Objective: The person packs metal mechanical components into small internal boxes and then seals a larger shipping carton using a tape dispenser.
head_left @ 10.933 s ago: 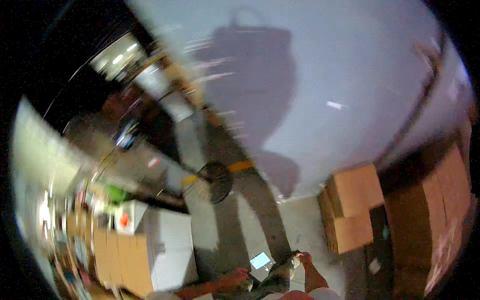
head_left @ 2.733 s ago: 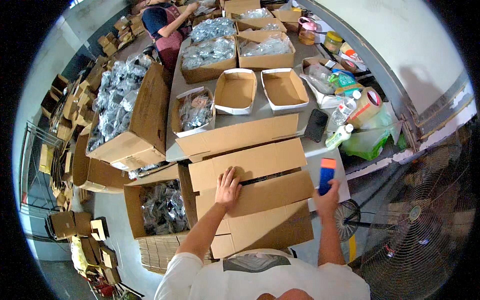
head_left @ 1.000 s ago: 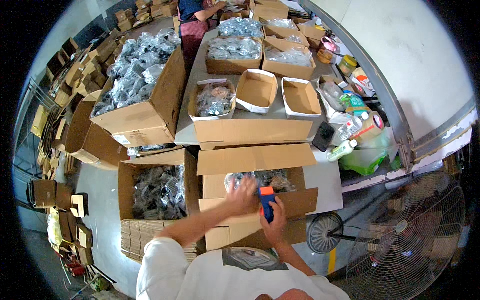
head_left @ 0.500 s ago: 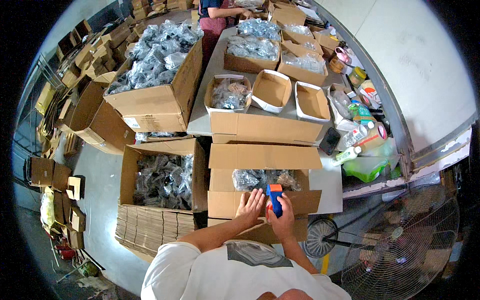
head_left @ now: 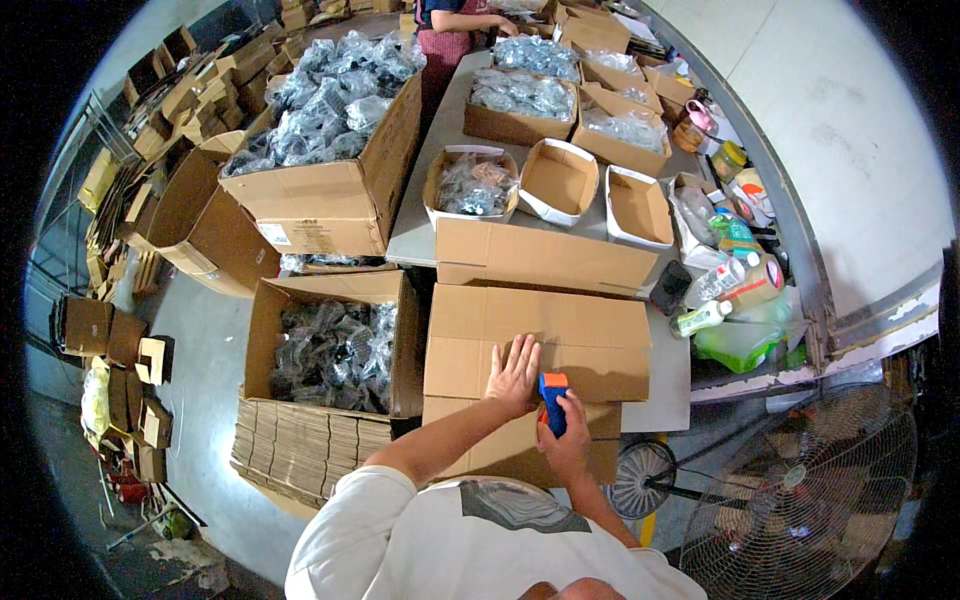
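Right in front of me lies a cardboard box (head_left: 470, 340), its two long top flaps folded down so that they meet along a seam. My left hand (head_left: 514, 378) presses flat on the nearer flap by that seam, fingers spread. Just to its right, my right hand (head_left: 568, 436) grips a blue and orange tape dispenser (head_left: 554, 402), held over the near part of the box. What lies inside the box is hidden by the flaps. One more flap (head_left: 545, 252) stands up along the far side.
To the left, an open carton (head_left: 400, 350) of bagged dark parts sits above stacked flat cardboard (head_left: 310, 450). A bigger filled carton (head_left: 320, 200) stands behind. Small white trays (head_left: 558, 180) line the table. Bottles (head_left: 702, 317) crowd the right; a fan (head_left: 800, 490) stands nearby. Another person (head_left: 450, 40) works at the far end.
The box's top flaps have come down over the bagged parts that showed before. My left hand has moved up and slightly right onto the flap. The tape dispenser stays in my right hand.
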